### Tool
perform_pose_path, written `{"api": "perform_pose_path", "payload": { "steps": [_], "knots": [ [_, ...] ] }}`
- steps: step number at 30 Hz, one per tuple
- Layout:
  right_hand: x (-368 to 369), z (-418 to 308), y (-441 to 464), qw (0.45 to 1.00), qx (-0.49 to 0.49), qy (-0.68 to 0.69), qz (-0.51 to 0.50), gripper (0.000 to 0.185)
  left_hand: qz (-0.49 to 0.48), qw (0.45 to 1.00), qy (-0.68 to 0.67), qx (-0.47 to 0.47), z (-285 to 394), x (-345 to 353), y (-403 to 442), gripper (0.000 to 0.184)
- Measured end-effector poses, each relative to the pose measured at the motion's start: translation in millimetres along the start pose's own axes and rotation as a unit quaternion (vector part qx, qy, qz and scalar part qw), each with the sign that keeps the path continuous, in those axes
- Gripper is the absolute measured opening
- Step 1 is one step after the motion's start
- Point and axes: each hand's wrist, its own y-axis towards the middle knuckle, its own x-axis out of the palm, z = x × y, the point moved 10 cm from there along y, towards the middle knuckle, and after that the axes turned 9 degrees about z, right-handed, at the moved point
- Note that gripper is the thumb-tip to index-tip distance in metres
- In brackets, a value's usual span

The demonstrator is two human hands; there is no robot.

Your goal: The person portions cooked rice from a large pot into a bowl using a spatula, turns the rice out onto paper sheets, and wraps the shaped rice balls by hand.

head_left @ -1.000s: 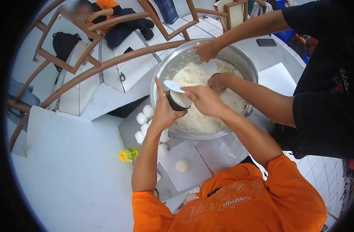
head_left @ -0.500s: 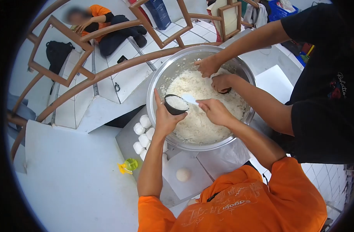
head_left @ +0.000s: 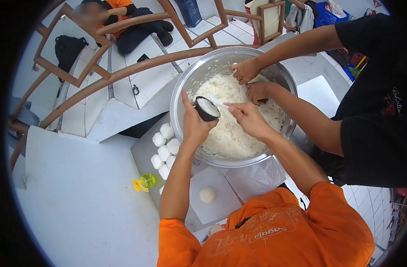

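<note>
My left hand (head_left: pixel 195 127) is closed round a small black bowl (head_left: pixel 203 115) with white rice inside, its index finger stretched along the pot's side. The bowl tilts over the big metal pot (head_left: pixel 177 95), which holds a large mass of rice (head_left: pixel 230 144). My right hand (head_left: pixel 250 119) grips a white rice paddle (head_left: pixel 216 100), its blade seen nearly edge-on near the bowl's rim. Across the pot, a co-worker's two hands (head_left: pixel 258 92) reach into the rice, one around a dark object that is mostly hidden.
Several white wrapped bundles (head_left: pixel 164 153) sit left of the pot, near a green bottle with a yellow top (head_left: pixel 146 181). A round rice ball (head_left: pixel 208 195) lies on white paper (head_left: pixel 203 212). A brown railing (head_left: pixel 137 66) curves behind the pot; a person (head_left: pixel 119 20) sits beyond it.
The bowl in my left hand has tipped further and its mouth looks narrower. The paddle's blade has turned from broadside to nearly edge-on. The whole view has shifted slightly.
</note>
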Motion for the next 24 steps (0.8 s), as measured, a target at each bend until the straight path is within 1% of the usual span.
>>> {"api": "perform_pose_path", "payload": {
  "steps": [2, 3, 5, 6, 8, 9, 10, 13, 14, 16, 17, 18, 19, 20, 23, 24],
  "knots": [
    [10, -6, -5, 0.996, -0.041, -0.068, -0.028, 0.035, -0.01, 1.0, 0.005, -0.021, 8, 5, 1, 0.147],
    [16, -10, -7, 0.991, -0.069, -0.112, -0.041, 0.035, -0.03, 0.999, -0.015, -0.018, 3, 9, 1, 0.148],
    [-10, -34, 3, 0.987, -0.105, -0.124, 0.002, 0.034, -0.065, 0.996, -0.052, -0.012, -15, 15, 2, 0.151],
    [-23, -52, 6, 0.984, -0.12, -0.128, 0.023, 0.034, -0.103, 0.993, -0.051, -0.021, -14, 18, -1, 0.153],
    [-23, -62, 10, 0.999, -0.005, 0.01, -0.051, 0.033, -0.175, 0.982, -0.05, -0.04, -8, 23, -8, 0.156],
    [-20, -67, 8, 0.992, 0.051, 0.079, -0.086, 0.033, -0.179, 0.982, -0.062, -0.017, -6, 23, -9, 0.158],
    [-13, -74, 0, 0.989, 0.059, 0.06, -0.12, 0.03, -0.182, 0.98, -0.073, 0.006, -7, 26, -9, 0.16],
    [6, -63, -6, 0.977, 0.07, 0.011, -0.2, 0.031, -0.176, 0.979, -0.078, 0.06, -4, 26, -10, 0.164],
    [7, -59, -4, 0.975, 0.088, 0.012, -0.203, 0.031, -0.17, 0.98, -0.074, 0.075, 0, 21, -9, 0.165],
    [7, -50, -1, 0.97, 0.124, 0.016, -0.209, 0.031, -0.203, 0.975, -0.086, -0.006, -10, 19, -11, 0.166],
    [-3, -56, 14, 0.991, 0.046, -0.008, -0.126, 0.03, -0.22, 0.97, -0.093, -0.046, -13, 19, -13, 0.166],
    [-14, -64, 25, 0.998, -0.034, -0.031, -0.04, 0.03, -0.218, 0.971, -0.093, -0.044, -9, 16, -12, 0.165],
    [-26, -73, 29, 0.991, -0.113, -0.053, 0.046, 0.03, -0.216, 0.971, -0.092, -0.041, -6, 13, -12, 0.165],
    [-23, -89, 20, 0.997, -0.07, -0.044, 0.01, 0.029, -0.214, 0.972, -0.09, -0.04, -5, 10, -13, 0.164],
    [5, -82, 7, 0.982, -0.001, -0.07, -0.176, 0.03, -0.191, 0.979, -0.061, 0.021, 0, 5, -10, 0.164],
    [8, -78, 9, 0.979, 0.019, -0.078, -0.19, 0.03, -0.168, 0.983, -0.036, 0.06, 0, 4, -6, 0.164]
  ]
}}
